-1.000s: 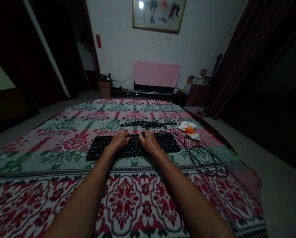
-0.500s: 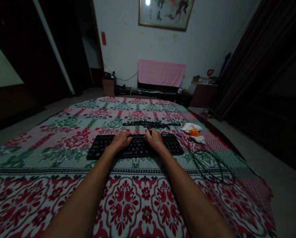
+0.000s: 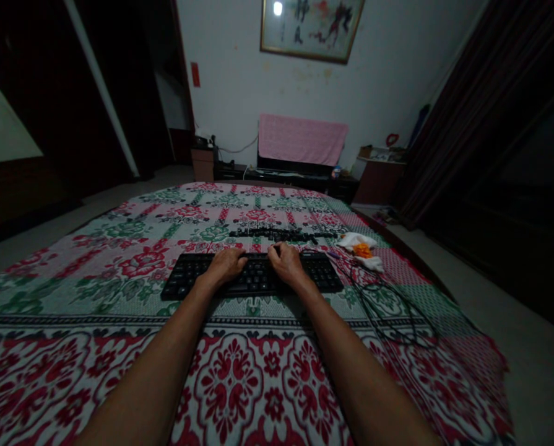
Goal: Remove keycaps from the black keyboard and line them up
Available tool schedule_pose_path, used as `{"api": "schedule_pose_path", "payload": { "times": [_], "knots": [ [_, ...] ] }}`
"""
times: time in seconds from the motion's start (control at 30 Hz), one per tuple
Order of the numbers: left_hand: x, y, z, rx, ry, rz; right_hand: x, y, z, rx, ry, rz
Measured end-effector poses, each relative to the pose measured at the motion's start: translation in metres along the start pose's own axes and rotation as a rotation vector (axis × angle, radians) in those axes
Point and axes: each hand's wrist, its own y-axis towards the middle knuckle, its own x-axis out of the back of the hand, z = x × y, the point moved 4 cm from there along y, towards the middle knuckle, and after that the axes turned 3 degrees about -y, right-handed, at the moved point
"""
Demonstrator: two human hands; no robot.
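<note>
A black keyboard [image 3: 184, 277] lies across a bed cover [image 3: 239, 371] patterned in red, green and white. Both my hands are on its middle. My left hand [image 3: 225, 266] lies palm down on the keys, its fingers bent loosely over them. My right hand [image 3: 285, 262] sits beside it, with fingertips drawn together at the keyboard's far row. What they pinch is too small and dark to name. Just beyond the keyboard, a row of small black loose keycaps [image 3: 281, 235] runs across the cover.
A white cloth with an orange thing on it [image 3: 361, 246] lies right of the keycaps. A black cable [image 3: 388, 310] coils near the bed's right edge. Past the bed stand a low cabinet with a pink cloth [image 3: 302, 139], a framed picture, and dark curtains at right.
My right hand has shifted slightly right along the keyboard's far row, its fingers now curled lower. The camera view has turned a little. My left hand stays put.
</note>
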Motion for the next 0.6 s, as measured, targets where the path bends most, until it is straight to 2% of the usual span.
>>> {"api": "schedule_pose_path", "payload": {
  "times": [0.47,0.6],
  "knots": [
    [0.003,-0.003,-0.003,-0.022,0.004,-0.003,-0.006,-0.025,0.012,0.157,-0.035,-0.070],
    [0.002,-0.002,-0.003,-0.018,-0.007,-0.006,-0.007,-0.026,0.006,0.127,0.008,-0.112]
  ]
}}
